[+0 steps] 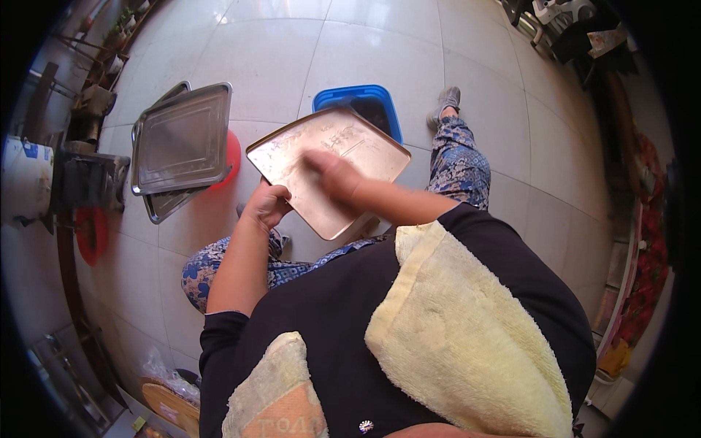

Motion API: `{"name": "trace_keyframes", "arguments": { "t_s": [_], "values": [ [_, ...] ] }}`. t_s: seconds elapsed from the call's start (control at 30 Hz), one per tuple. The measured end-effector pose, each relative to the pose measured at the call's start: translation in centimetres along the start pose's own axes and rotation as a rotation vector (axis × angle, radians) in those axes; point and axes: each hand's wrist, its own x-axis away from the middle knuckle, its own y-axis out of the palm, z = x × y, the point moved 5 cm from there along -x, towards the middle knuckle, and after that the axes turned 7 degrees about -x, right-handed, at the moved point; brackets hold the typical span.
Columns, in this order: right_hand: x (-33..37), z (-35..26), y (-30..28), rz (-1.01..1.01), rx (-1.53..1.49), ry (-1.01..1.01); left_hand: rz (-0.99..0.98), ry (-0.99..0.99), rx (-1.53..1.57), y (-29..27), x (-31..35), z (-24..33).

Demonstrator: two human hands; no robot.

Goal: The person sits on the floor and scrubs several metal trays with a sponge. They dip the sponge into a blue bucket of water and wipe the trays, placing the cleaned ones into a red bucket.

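Note:
A worn, shallow metal baking tray (376, 164) is held tilted over my lap. My left hand (270, 203) is closed on its left edge, thumb over the rim. Across the tray's inner surface lies my right hand (332, 175), smeared by motion; whether anything is under its fingers cannot be made out. The tray's far edge overlaps a blue plastic tub (395, 120) on the floor, which has something dark inside. To the left, several rectangular metal trays (182, 139) rest stacked on a red basin (234, 158), mostly hidden beneath them.
Dark metal equipment (91, 175) and a white container (25, 179) stand along the left side. A red round object (91, 233) is near them. Chairs and dark items (577, 29) are at the upper right. A pale yellow towel (467, 321) hangs over my shoulder.

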Motion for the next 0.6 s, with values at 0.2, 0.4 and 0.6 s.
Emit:
{"name": "trace_keyframes", "arguments": {
  "t_s": [0.2,0.4,0.6],
  "values": [
    [-1.1,4.8,-2.6,0.119,-0.248,0.440,0.153,-0.026,0.072,-1.9,-1.0,-0.9],
    [1.6,-4.4,3.0,-0.066,-0.109,-0.290,0.229,-0.010,0.291,-2.5,-2.7,-0.9],
    [-0.8,14.0,-5.1,0.240,-0.149,0.417,0.190,0.060,0.255,-2.9,-3.8,-1.3]
  ]
}}
